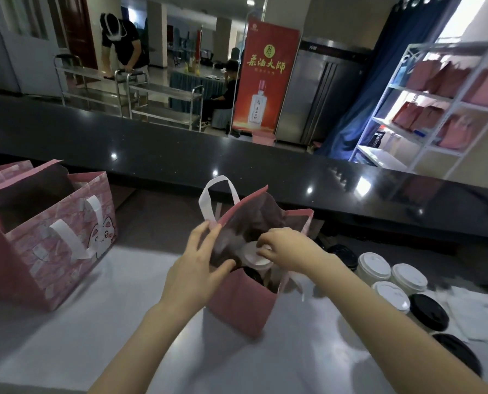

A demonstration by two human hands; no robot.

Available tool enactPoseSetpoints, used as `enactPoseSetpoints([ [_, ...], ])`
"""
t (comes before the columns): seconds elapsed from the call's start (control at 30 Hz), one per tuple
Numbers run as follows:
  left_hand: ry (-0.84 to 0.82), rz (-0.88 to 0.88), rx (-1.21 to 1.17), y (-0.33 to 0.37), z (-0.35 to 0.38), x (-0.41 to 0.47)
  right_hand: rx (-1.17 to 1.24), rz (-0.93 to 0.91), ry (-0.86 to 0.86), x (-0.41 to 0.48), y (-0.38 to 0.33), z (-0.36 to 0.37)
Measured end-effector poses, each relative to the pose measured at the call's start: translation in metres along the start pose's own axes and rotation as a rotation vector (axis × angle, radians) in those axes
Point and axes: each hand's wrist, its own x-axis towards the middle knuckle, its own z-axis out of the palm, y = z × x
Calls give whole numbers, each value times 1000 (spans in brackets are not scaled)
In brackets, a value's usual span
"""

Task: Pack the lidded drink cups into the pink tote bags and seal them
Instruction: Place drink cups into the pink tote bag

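Note:
A small pink tote bag (241,301) with a white handle stands open on the white counter, dark lining showing. My left hand (197,261) pinches the bag's near left rim and holds the mouth apart. My right hand (286,247) grips a white-lidded cup (254,257) by its lid, tilted, half inside the bag's mouth. A dark-lidded cup (252,275) sits lower in the bag. More lidded cups stand to the right: white lids (374,265) and black lids (428,311).
A larger pink tote with a cat print (66,251) stands open at the left, more pink bags behind it. A raised black counter ledge (237,163) runs across behind. White sheets (481,317) lie far right. Two people are beyond the ledge.

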Motion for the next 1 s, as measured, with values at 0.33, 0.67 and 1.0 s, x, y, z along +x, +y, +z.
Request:
enactPoseSetpoints([
  [0.33, 258, 97, -86, 30, 19, -49, -149, -15, 168, -89, 16, 14],
  [0.67, 98, 107, -169, 18, 22, -79, 219, -43, 526, -80, -71, 37],
  [1.0, 13, 65, -96, 2, 12, -66, 334, -85, 567, -97, -56, 41],
])
